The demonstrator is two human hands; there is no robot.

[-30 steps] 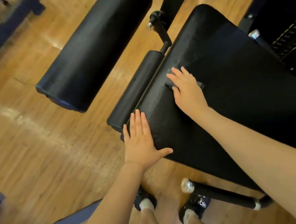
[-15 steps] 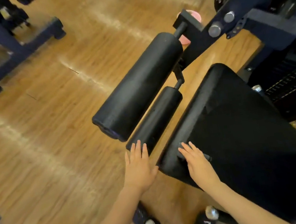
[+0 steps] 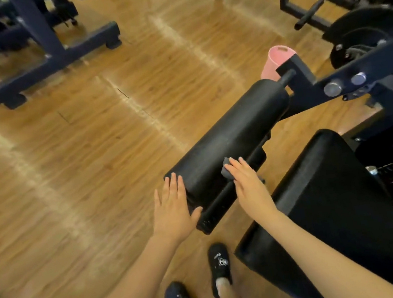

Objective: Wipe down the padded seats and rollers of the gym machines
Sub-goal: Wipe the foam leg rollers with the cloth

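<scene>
1. Working the big black padded roller (image 3: 229, 138) right now: my right hand (image 3: 249, 186) lies flat on its near end, fingers straight, pressing a small grey wipe cloth (image 3: 226, 169) against the vinyl.
2. My left hand (image 3: 173, 208) is flat too, fingers straight and together, braced on the roller's end face, holding nothing.
3. Progress, as a guess: the cloth sits at the near end only, so I'd say most of that roller's length toward the dark blue steel arm (image 3: 358, 76) is left to do.
4. The thinner black roller (image 3: 226, 203) just under it looks untouched from here, can't really tell.
5. The wide black padded seat (image 3: 339, 204) is just beside my right forearm, no cloth on it. No streaks visible, so I can't say if it's clean.
6. Other machines farther back likely need doing as well.
</scene>
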